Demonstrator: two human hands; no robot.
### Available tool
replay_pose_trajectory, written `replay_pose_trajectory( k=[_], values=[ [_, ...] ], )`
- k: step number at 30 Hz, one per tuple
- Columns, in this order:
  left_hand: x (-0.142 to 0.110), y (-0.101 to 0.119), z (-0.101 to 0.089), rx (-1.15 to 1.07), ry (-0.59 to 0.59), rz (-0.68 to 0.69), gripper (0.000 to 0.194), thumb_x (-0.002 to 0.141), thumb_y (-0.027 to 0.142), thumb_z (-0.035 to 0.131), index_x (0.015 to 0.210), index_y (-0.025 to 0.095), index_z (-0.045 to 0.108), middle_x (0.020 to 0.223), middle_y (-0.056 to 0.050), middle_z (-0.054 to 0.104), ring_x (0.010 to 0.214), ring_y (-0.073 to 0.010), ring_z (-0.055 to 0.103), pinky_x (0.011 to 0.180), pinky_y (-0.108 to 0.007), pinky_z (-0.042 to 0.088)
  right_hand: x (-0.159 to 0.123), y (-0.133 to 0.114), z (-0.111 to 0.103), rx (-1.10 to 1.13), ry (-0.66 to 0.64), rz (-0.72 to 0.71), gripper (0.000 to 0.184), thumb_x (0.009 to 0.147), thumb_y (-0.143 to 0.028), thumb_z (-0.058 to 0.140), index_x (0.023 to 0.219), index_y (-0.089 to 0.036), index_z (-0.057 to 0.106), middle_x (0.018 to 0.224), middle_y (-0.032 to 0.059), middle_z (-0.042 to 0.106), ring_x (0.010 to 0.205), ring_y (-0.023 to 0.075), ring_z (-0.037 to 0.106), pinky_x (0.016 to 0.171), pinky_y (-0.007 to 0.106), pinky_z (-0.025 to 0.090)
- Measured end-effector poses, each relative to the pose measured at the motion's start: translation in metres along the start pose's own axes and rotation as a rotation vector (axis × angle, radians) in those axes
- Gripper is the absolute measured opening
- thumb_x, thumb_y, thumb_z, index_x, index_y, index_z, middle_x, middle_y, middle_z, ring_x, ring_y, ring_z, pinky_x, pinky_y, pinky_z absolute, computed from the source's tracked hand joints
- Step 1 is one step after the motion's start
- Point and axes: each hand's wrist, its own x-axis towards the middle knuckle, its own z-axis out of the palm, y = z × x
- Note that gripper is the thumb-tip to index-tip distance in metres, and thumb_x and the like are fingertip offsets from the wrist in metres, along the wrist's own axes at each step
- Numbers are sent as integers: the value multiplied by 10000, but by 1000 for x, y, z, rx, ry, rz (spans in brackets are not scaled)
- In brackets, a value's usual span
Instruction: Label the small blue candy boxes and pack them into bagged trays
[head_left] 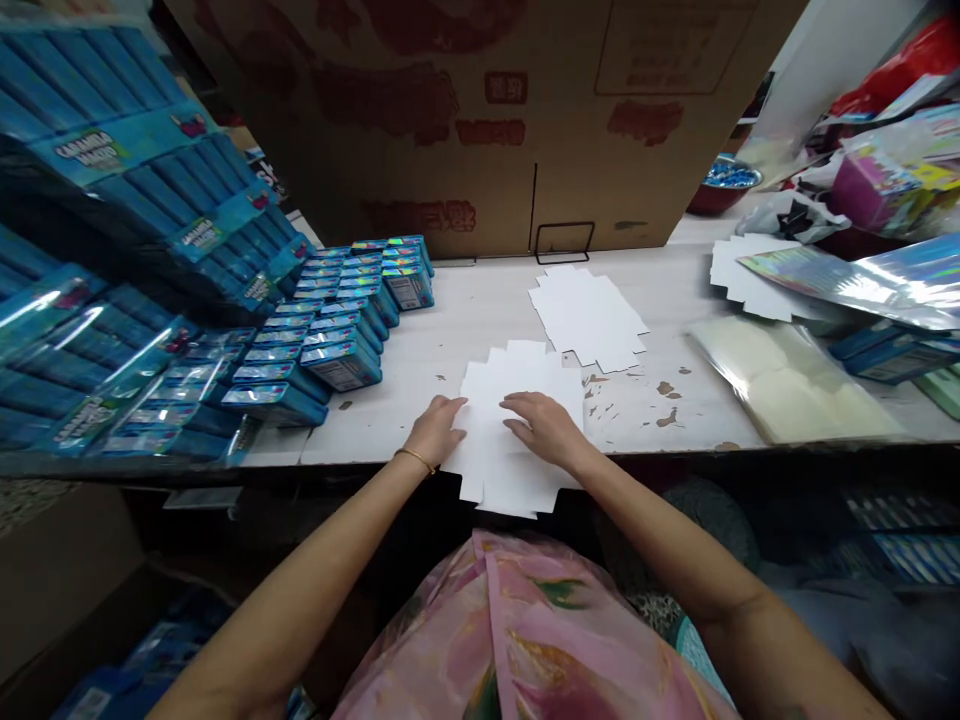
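Note:
In front of me a white die-cut cardboard blank (510, 460) lies flat, with tabs along its edges. Its near end sticks out past the table's front edge. My left hand (435, 430) is at the blank's left edge, thumb and fingers apart. Over the right half, my right hand (544, 425) reaches in with its fingers stretched and parted, touching or just above the board. Another white blank (589, 315) lies just beyond, a little to the right. Neither hand is closed around anything.
Rows of small blue boxes (341, 360) stand on the left, beside tall stacks of blue display cartons (202, 225). A big brown cardboard box (480, 180) closes off the back. To the right lie a clear plastic packet (787, 380), shiny holographic sheets (877, 280) and a red bowl (720, 190).

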Motion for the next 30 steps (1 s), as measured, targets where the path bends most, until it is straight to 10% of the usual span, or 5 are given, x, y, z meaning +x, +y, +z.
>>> replay_pose_trajectory(
  k=[4,10,17,24,30],
  values=[
    [-32,-18,4,-154,228,-10,369,742,178,437,1105,161,499,1063,-74,497,820,-138,557,810,-289,453,-72,26,-13,43,341,51,307,833,-187,423,1115,-229,536,1092,71,565,1047,180,495,898,360,413],
    [-80,-32,22,-69,219,450,278,773,194,465,1017,269,575,1220,-45,488,1207,-218,335,959,-410,338,-127,43,-1,-137,50,-195,334,803,-198,499,1128,-269,528,1242,49,488,1200,220,358,972,440,310],
    [-64,1,25,-78,240,400,261,838,160,365,877,220,615,958,-48,617,964,-164,486,832,-334,408,-76,25,16,-141,122,-134,165,839,-213,460,787,-222,615,849,4,634,893,142,514,958,370,298],
    [-26,40,-9,361,-116,373,229,774,90,423,693,161,625,749,-101,597,825,-211,498,648,-325,378,-10,9,22,-500,-144,-328,215,773,-84,436,691,-192,603,727,28,578,793,167,465,1003,361,201],
    [-18,38,0,321,-100,297,221,814,211,422,818,215,643,789,-60,626,827,-201,505,573,-266,364,8,8,22,-526,-280,-388,192,739,-84,458,685,-177,617,706,33,585,777,179,469,939,378,245]
  ],
)
